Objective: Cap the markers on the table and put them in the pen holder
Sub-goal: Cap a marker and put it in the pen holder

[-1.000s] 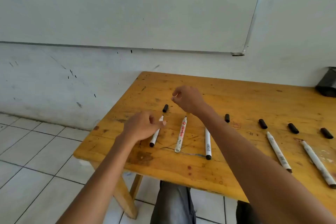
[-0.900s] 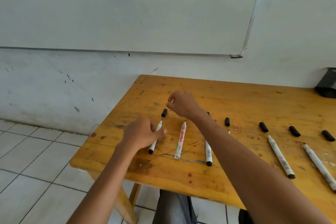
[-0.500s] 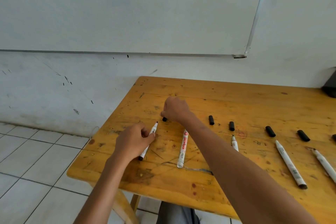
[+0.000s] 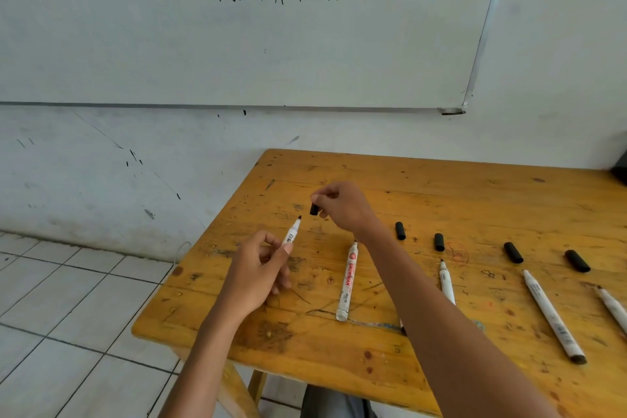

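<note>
A slim white marker with a bare black tip (image 4: 292, 235) was gripped between the curled fingers and thumb of the left hand (image 4: 258, 276). It was held clear of the table with its tip pointed up and away. Just beyond that tip, a short black plastic cap (image 4: 314, 209) was pinched in the fingertips of the right hand (image 4: 342, 209), close to the tip but not yet on it.

No marker was seen capped, so the first capping was judged to be only begun. Four more markers were seen lying uncapped on the scuffed yellow wooden table (image 4: 441, 187):

- a red-lettered white marker (image 4: 347, 282)
- a white marker partly hidden by the right forearm (image 4: 446, 285)
- a long white marker (image 4: 551, 314)
- a white marker cut off by the right edge (image 4: 612, 307)

Beyond them, four loose black caps were laid in a row: a first cap (image 4: 400, 231), a second cap (image 4: 439, 242), a third cap (image 4: 513, 252) and a fourth cap (image 4: 577, 261).

The pen holder could not be made out with certainty. Only a dark object (image 4: 622, 168) was seen at the table's far right edge. Every capping and every placing was therefore judged still to be done.
</note>
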